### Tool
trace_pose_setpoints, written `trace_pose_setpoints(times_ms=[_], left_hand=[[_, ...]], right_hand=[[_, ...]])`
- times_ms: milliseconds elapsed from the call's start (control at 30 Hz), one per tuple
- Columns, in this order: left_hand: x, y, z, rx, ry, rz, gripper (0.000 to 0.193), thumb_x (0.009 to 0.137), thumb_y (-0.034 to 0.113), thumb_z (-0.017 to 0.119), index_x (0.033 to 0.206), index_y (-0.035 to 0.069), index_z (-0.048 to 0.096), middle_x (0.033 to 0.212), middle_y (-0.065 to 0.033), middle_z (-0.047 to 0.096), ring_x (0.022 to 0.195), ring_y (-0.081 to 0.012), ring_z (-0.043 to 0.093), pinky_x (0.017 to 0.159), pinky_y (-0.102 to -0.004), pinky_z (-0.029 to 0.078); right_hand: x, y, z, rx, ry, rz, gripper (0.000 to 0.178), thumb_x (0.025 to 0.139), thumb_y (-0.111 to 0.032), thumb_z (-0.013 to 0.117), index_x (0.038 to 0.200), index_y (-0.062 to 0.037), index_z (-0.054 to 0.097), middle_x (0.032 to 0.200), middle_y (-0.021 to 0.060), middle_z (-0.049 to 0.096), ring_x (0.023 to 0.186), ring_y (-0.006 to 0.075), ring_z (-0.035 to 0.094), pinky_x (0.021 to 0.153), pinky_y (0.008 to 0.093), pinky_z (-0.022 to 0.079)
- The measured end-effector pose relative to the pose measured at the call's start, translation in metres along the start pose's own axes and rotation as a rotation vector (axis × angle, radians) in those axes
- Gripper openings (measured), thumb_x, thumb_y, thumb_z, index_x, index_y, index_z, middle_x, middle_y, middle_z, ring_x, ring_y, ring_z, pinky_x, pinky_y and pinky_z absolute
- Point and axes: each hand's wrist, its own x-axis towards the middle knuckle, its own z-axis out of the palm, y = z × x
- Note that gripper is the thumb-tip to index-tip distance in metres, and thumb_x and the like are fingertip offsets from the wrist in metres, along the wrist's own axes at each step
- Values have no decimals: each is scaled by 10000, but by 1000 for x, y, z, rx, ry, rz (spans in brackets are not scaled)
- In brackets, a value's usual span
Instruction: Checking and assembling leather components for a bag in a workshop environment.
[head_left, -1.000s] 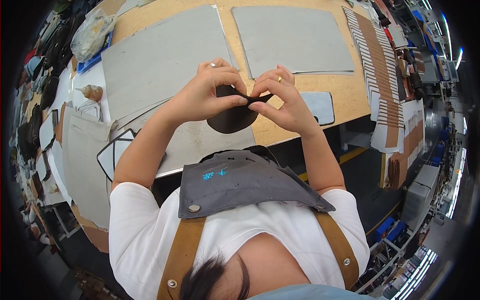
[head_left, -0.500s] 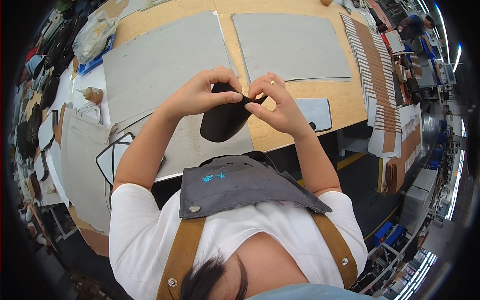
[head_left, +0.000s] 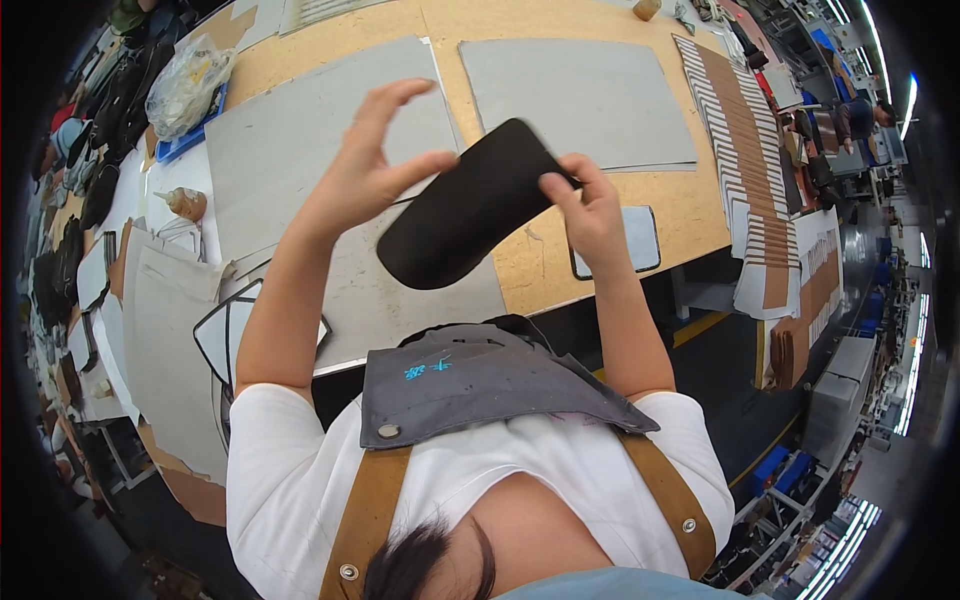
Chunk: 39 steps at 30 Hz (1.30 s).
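A flexible black panel with rounded ends (head_left: 465,215) hangs over the table in front of me, slanting from lower left to upper right. My right hand (head_left: 592,205) pinches its right edge between thumb and fingers. Beside its upper left edge, my left hand (head_left: 378,165) is spread, thumb and fingers apart, with nothing in it; whether the thumb tip touches the panel I cannot tell. Beyond my right wrist, a pale rounded panel with a black border (head_left: 640,240) lies on the table. Similar black-edged pieces (head_left: 228,325) lie by my left forearm.
Large grey sheets (head_left: 575,100) cover much of the wooden tabletop (head_left: 690,215). Overlapping rows of white and brown pieces (head_left: 735,130) line the right side. At left are a squeeze bottle (head_left: 187,203) and a clear plastic bag (head_left: 190,85) in a blue tray. A person (head_left: 858,120) is at far right.
My left hand has let go of the black panel and moved up and left, fingers opening. The panel, folded between both hands before, is now flattened out and held by my right hand.
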Motion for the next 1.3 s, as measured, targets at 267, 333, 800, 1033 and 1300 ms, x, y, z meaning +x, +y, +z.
trace_pose_setpoints(times_ms=[267, 333, 800, 1033, 1300], left_hand=[[-40, -16, 16, -330, 291, -398, 644, 813, 299, 668, 1316, 29, 369, 1210, -134, 501, 1142, -218, 475, 837, -320, 428], [-35, -9, 15, -544, 316, -468, 506, 831, 207, 656, 1251, 20, 444, 1065, -77, 553, 929, -116, 530, 675, -232, 445], [-22, 31, -13, -94, -245, -245, 93, 802, -88, 555, 885, -47, 551, 818, -58, 554, 783, -123, 569, 756, -259, 467], [-25, 25, -14, -305, -236, -332, 75, 830, -50, 556, 904, -40, 556, 846, -42, 557, 806, -119, 570, 754, -257, 466], [-26, 20, -11, -321, -242, -351, 81, 841, -16, 569, 920, -28, 561, 842, -31, 560, 803, -105, 566, 742, -239, 456]], right_hand=[[-13, 39, -2, 852, 237, -62, 157, 920, -93, 501, 1070, -81, 455, 1108, 51, 553, 1078, 154, 487, 961, 328, 345], [-22, 45, 6, 964, 137, -3, 257, 925, -93, 464, 1181, -65, 456, 1195, 56, 527, 1175, 176, 447, 1017, 328, 318], [15, -13, 0, -291, -176, -553, 379, 779, -17, 640, 1143, -44, 539, 1110, 92, 580, 1077, 210, 534, 918, 311, 421], [17, -21, 2, -217, -305, -475, 199, 769, 25, 640, 962, -19, 622, 929, 71, 620, 868, 174, 596, 765, 273, 480], [16, -24, 2, -230, -304, -467, 138, 785, 21, 631, 920, -3, 633, 859, 71, 622, 802, 166, 594, 715, 268, 470]])
